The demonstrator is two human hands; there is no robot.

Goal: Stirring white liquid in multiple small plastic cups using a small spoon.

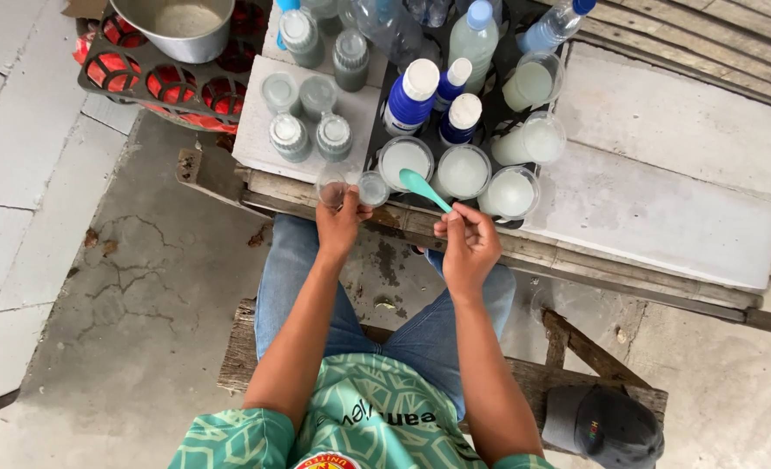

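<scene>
My left hand (340, 227) holds a small clear jar (331, 189) at the front edge of the white slab (663, 174); a second small clear jar (373, 188) stands right beside it. My right hand (466, 246) pinches the handle of a teal plastic spoon (424, 188), whose bowl points up-left over a clear cup of milky white liquid (404, 160). More cups of the same liquid (463, 171) (510, 193) sit in a black tray (377, 130) just beyond the spoon.
Small lidded jars (291, 136) stand on the slab at left. Blue bottles with white caps (410, 95) and plastic bottles (473, 36) fill the tray. A metal bowl (179, 26) rests on a red-and-black crate (142, 78). A grey cap (607, 426) lies on the wooden bench.
</scene>
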